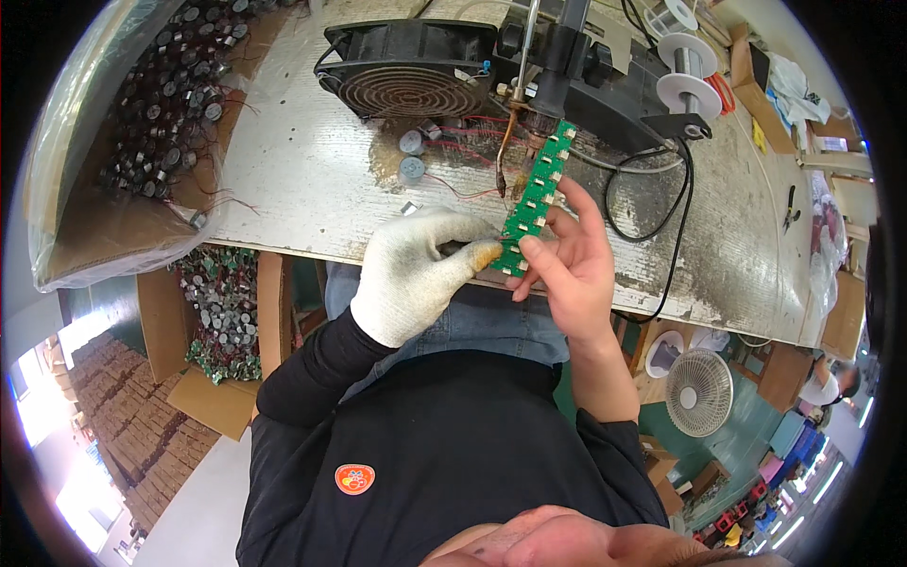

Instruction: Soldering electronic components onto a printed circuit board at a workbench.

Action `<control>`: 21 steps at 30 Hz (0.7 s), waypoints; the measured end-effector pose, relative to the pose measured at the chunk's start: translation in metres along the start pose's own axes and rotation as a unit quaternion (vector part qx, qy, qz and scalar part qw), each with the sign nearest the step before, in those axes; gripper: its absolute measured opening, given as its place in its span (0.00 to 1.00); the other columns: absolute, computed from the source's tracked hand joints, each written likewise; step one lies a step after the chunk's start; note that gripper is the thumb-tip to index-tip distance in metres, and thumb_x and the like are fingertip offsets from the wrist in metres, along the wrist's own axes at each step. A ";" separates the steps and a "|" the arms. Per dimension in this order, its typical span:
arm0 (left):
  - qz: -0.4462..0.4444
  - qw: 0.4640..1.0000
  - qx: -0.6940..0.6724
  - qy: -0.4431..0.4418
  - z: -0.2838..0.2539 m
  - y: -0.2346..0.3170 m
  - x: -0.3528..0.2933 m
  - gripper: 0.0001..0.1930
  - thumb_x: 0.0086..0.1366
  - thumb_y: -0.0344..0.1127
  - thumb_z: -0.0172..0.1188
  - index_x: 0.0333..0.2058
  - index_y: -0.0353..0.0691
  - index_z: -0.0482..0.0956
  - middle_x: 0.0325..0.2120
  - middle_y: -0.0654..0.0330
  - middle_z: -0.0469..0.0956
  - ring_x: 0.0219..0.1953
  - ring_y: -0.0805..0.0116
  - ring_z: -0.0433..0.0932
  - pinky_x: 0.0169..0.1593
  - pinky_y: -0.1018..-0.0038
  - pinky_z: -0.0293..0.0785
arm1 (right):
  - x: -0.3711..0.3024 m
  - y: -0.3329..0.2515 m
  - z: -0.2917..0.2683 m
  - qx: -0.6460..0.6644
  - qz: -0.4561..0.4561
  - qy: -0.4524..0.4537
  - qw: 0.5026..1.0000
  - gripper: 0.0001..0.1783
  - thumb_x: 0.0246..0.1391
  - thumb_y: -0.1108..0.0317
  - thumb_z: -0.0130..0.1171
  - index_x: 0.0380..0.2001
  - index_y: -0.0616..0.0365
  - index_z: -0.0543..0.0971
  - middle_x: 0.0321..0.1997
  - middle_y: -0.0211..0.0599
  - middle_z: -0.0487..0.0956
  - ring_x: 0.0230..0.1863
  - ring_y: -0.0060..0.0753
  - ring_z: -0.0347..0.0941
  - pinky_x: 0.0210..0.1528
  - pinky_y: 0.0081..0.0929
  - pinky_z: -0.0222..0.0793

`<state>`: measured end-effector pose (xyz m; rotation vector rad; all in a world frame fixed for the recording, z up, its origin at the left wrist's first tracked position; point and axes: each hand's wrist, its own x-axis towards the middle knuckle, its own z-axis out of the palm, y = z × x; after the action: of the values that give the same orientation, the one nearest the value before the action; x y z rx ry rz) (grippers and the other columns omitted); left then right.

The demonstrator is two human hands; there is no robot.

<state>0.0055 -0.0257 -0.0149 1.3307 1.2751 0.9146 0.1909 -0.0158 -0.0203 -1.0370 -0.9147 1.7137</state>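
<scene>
A long green circuit board strip [537, 194] with small pale connectors slants over the table's front edge. My right hand [576, 269], bare, grips its lower right side between thumb and fingers. My left hand [416, 269], in a white knit glove with a stained thumb tip, is pinched closed at the board's lower left edge. A bit of thin reddish wire shows at those fingertips; what lies inside the palm is mostly hidden. Just left of the board's upper part, a soldering tip [502, 180] points down. Small round motors [412, 170] with red wires lie beyond my left hand.
A black fan [406, 90] stands at the back, beside the soldering stand [567, 66]. Solder wire spools [688, 61] and a looped black cable [688, 189] are at right. A plastic-lined box of motors [170, 113] sits left; another carton [165, 321] stands below the table edge.
</scene>
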 end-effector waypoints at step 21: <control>-0.100 0.989 -0.108 -0.001 -0.002 0.007 0.003 0.12 0.59 0.31 0.61 0.38 0.29 0.78 0.30 0.56 0.80 0.33 0.74 0.77 0.38 0.78 0.73 | -0.002 0.003 0.004 -0.011 -0.009 -0.012 1.000 0.40 0.50 0.87 0.56 0.63 0.58 0.52 0.43 0.45 0.72 0.25 0.29 0.77 0.21 0.18 0.73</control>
<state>0.0059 -0.0222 -0.0077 1.0155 1.2447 0.8837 0.1869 -0.0194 -0.0214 -1.0211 -0.9571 1.7079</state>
